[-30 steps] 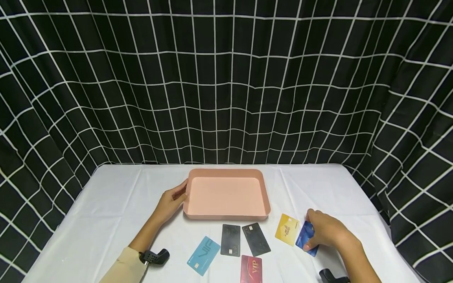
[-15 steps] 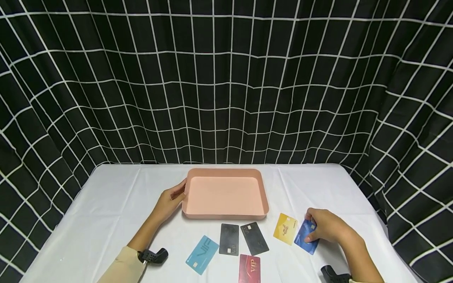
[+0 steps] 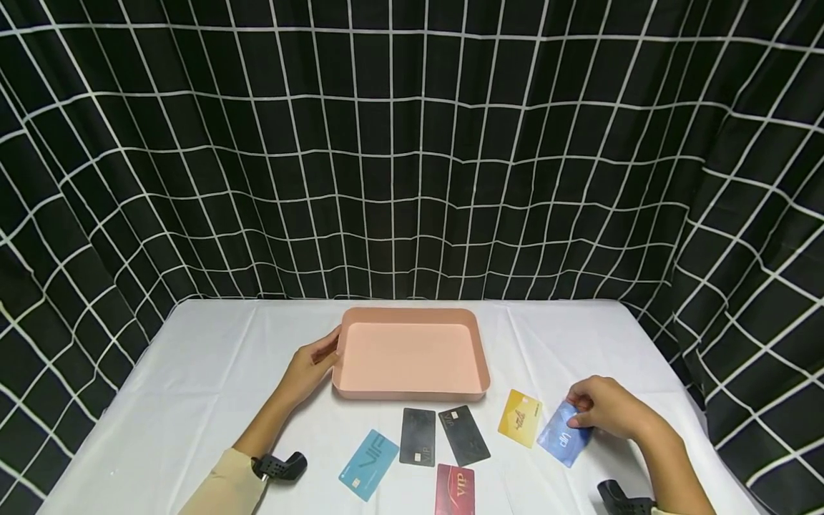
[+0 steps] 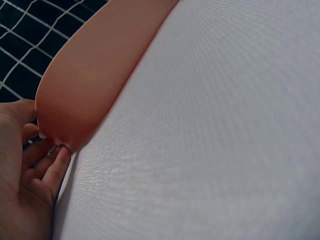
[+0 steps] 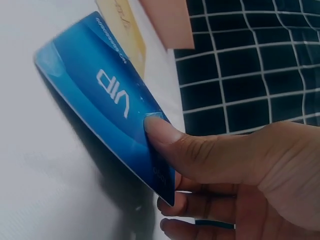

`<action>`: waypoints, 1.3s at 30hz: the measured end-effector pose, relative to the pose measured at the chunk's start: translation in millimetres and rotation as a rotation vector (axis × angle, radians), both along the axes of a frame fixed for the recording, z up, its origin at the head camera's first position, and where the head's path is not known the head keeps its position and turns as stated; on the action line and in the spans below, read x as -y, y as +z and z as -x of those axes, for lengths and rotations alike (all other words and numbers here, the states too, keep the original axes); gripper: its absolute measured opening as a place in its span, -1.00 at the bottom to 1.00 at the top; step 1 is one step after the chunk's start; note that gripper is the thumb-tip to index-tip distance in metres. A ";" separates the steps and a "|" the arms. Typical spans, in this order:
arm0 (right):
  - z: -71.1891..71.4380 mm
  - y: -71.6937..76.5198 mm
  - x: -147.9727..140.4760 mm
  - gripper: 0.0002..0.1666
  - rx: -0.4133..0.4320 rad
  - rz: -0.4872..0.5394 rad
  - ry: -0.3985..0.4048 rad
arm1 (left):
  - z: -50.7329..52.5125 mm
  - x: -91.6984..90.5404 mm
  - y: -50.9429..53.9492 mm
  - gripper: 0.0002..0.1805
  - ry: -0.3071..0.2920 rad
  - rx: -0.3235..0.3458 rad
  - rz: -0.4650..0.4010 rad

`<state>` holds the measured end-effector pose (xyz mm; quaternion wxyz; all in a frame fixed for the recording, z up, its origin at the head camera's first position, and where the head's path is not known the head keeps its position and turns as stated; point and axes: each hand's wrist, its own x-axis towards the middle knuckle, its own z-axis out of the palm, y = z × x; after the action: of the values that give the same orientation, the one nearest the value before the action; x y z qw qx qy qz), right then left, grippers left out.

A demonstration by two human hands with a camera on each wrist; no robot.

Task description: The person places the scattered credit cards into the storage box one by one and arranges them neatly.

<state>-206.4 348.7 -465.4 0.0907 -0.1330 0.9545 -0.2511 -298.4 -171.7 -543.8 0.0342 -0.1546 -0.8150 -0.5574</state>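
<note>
The right hand [image 3: 611,408] is grasping a blue card [image 3: 558,438], its grip pinching the card near one end. The thumb [image 5: 170,135] is pressing on the printed face, and the fingers are bending behind the card. The blue card is tilting over the white-covered table [image 3: 212,400] and casting a shadow there; whether its low end is touching the cloth I cannot tell. Seen from the person's side, with twelve o'clock pointing away, the card is sitting at four o'clock from the pink tray [image 3: 412,361].

The left hand [image 3: 309,372] is holding the tray at nine o'clock, its grip closing on the side wall.

A gold card [image 3: 520,418] is lying just beside the blue one, at about ten o'clock from it. Around the tray, a dark card [image 3: 418,436] is lying at six o'clock, a second dark card [image 3: 465,435] at five, and a teal card [image 3: 369,465] at seven. A red card [image 3: 455,490] is resting between five and six, farther out, running off the bottom edge. A black curtain with white lines [image 3: 405,179] is hanging at twelve o'clock, beyond the table.
</note>
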 end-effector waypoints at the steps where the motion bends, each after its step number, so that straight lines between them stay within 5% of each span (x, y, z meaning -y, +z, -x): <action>1: -0.6 0.7 -2.5 -0.74 0.002 0.008 0.008 | -0.1 -1.4 0.3 -0.43 0.001 0.003 -0.001; 14: 2.1 7.6 -11.3 -0.95 -0.029 0.094 0.123 | -0.7 -1.9 3.2 -0.45 0.003 -0.010 -0.011; 23: -0.2 15.2 -13.5 -0.96 0.144 0.287 0.122 | -0.8 -4.0 2.1 -0.44 0.011 -0.003 0.005; 30: 0.0 19.8 -8.6 -0.90 0.142 0.393 0.186 | -2.3 0.0 1.9 -0.44 0.013 0.008 0.013; 39: 3.0 24.7 5.4 -0.83 0.057 0.382 0.078 | -0.1 -2.2 1.0 -0.45 0.014 0.006 -0.008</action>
<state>-209.5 343.3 -440.7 0.1006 -0.1777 0.8805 -0.4277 -298.4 -169.5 -542.8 0.0361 -0.1473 -0.8138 -0.5610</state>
